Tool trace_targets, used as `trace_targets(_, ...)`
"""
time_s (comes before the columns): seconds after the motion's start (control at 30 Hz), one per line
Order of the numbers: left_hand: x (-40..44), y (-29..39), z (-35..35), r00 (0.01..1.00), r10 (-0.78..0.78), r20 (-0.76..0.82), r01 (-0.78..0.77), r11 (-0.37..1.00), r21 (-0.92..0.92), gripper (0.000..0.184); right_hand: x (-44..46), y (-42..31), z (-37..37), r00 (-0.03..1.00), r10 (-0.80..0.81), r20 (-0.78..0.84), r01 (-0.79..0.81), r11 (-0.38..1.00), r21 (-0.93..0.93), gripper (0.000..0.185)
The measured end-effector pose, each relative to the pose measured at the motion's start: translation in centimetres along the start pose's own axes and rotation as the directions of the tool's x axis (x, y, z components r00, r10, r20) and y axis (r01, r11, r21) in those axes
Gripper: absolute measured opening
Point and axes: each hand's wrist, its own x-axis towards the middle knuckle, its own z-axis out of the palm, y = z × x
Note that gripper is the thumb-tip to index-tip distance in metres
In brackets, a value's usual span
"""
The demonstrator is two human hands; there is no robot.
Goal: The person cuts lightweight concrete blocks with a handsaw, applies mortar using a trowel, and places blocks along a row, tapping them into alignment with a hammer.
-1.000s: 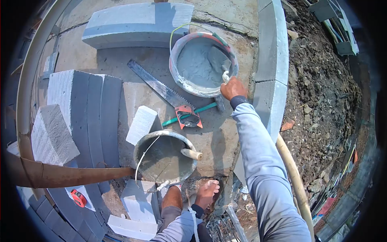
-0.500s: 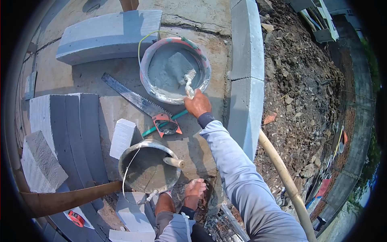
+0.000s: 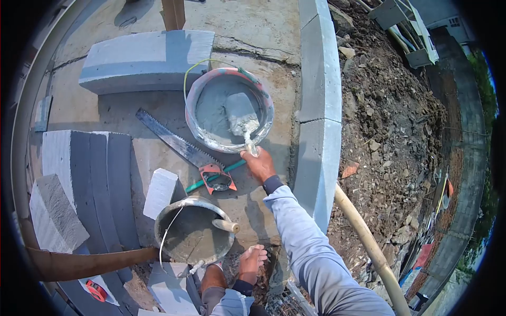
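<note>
My right hand (image 3: 259, 164) is closed around the handle of a mortar-smeared trowel (image 3: 242, 113). The trowel's blade lies on the wet grey mortar (image 3: 212, 118) inside a pinkish bucket (image 3: 191, 129) with a yellow-green handle. My left hand (image 3: 252, 263), its fingers dusty pale, is low in the view by my leg, with no object visible in it. Beside it stands a second bucket (image 3: 227, 245) of murky grey liquid, where a wooden-handled tool (image 3: 226, 226) leans on the rim.
A handsaw (image 3: 182, 145) lies across a green rod (image 3: 234, 165) left of my right hand. Pale blocks (image 3: 150, 58) are around, some stacked (image 3: 87, 184) at left. A block row (image 3: 319, 137) edges the rubble (image 3: 385, 126); a bamboo pole (image 3: 369, 245) slants there. A red tape measure (image 3: 96, 290) lies lower left.
My right hand and the trowel have drawn slightly toward me; the blade has turned and now lies flatter on the mortar. The whole view has shifted a little. My left hand stays by my leg.
</note>
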Motion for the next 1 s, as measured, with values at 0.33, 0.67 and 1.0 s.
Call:
trace_targets(0.33, 0.0, 1.8, 0.2, 1.000, -0.011, 0.020, 0.013, 0.997, -0.076, 0.035, 4.3, -4.3, 2.9, 1.000, 0.006, 0.010, 0.001, 0.814, -0.581, 0.053)
trace_targets(0.67, 0.0, 1.9, -0.3, 0.999, 0.006, 0.046, 0.000, 0.994, -0.109, 0.038, 2.5, -1.9, 1.5, 0.995, 0.064, 0.071, -0.045, 0.969, -0.243, 0.053)
trace_targets(1.0, -0.5, 0.3, -1.1, 0.996, -0.007, 0.088, 0.017, 0.993, -0.118, 0.037, 1.3, 0.4, 1.1, 0.998, 0.034, 0.048, -0.038, 0.996, 0.086, 0.039)
